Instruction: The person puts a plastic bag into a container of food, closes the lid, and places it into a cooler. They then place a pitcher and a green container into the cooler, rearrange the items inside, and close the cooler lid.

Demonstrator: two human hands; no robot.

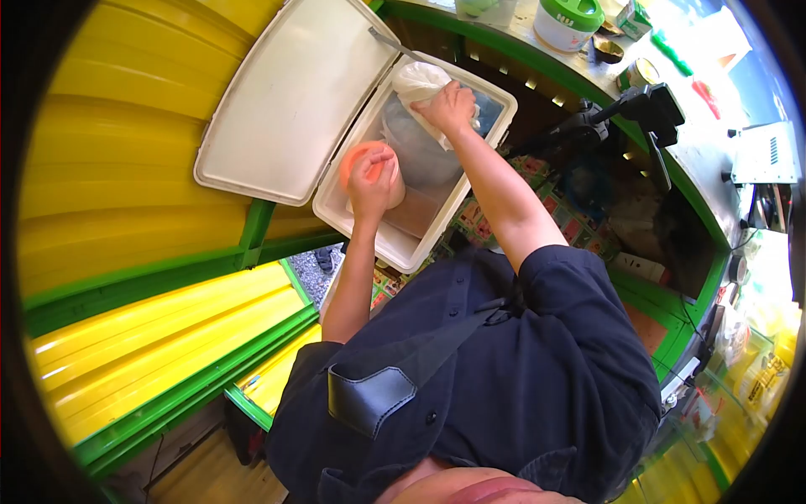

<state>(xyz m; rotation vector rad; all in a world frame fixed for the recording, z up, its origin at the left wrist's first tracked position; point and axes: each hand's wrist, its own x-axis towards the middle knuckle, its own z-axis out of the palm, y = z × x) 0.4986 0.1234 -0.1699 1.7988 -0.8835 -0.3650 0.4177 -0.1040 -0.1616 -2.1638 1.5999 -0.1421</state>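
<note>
An open white foam cooler [470, 181] stands in front of me, with its lid [290, 97] swung back to the left. My left hand [371, 178] is shut on an orange plastic cup [357, 160], held down inside the cooler near its left wall. At the cooler's far end, my right hand [451, 107] grips the gathered top of a white plastic bag [417, 84]. A clear bag with pale contents [420, 155] lies in the cooler between my hands. What the cup holds is hidden.
Yellow panels with green frames [159, 328] run along the left. A green-edged counter [579, 80] curves round the back with a green-lidded white tub [568, 21], small containers and a black camera mount [642, 109]. Patterned floor [562, 223] shows beside the cooler.
</note>
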